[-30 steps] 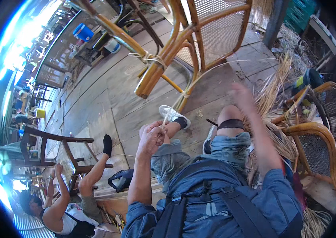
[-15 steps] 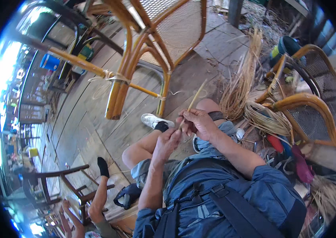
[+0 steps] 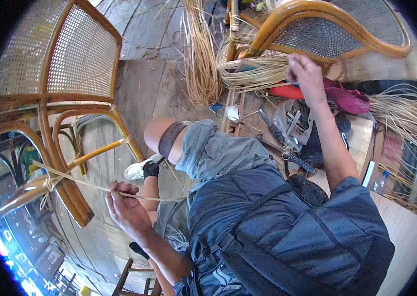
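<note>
My left hand (image 3: 127,209) is closed around a pale rattan strip (image 3: 80,180). One end of the strip points toward the legs of a rattan chair (image 3: 83,54) with a woven cane back, and the other crosses my lap. My right hand (image 3: 308,81) is stretched out to the far right, its fingers curled. Whatever may be in them is hidden. It is near a coil of rattan strips (image 3: 253,75), a red object (image 3: 287,92) and a second rattan chair (image 3: 262,37).
A long bundle of rattan strands (image 3: 201,69) lies on the plank floor (image 3: 142,93). On the right are hand tools (image 3: 275,132), a maroon object (image 3: 349,97), more loose strands (image 3: 400,111) and a clear bottle (image 3: 380,182). Pale cord is tied round the left chair's leg.
My hands were together on the strip and have separated. The left keeps the strip, lower left; the right has let go and swung out right. My view has turned right.
</note>
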Demonstrator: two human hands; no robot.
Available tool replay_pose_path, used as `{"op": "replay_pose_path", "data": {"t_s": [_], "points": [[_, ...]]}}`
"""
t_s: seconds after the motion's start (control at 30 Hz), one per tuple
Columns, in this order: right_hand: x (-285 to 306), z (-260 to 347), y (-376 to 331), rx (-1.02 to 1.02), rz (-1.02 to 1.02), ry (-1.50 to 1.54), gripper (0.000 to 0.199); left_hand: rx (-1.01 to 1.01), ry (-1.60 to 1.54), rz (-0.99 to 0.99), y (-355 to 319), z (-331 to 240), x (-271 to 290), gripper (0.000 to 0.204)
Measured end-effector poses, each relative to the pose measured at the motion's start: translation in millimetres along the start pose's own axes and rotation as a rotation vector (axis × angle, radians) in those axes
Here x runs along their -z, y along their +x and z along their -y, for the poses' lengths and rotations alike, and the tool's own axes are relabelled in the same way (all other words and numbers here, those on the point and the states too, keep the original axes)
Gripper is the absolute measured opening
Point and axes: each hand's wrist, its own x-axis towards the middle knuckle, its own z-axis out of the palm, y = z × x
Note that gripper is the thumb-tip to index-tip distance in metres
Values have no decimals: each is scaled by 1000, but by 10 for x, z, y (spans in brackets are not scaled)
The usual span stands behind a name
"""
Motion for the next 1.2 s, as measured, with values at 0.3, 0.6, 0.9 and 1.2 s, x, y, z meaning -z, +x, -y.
{"op": "replay_pose_path", "data": {"t_s": [0.3, 0.6, 0.9, 1.2], "points": [[-98, -1374, -1535, -166, 343, -745, 22, 423, 8, 206, -3, -14, -353, 17], [-214, -1512, -2158, -316, 532, -992, 35, -242, 893, 393, 737, -196, -109, 11], [-68, -1594, -2221, -111, 294, -833, 38, 232, 854, 168, -30, 336, 38, 16], [-246, -1655, -2113, 150, 283, -746, 43, 273, 599, 343, -630, 393, -513, 21]]}}
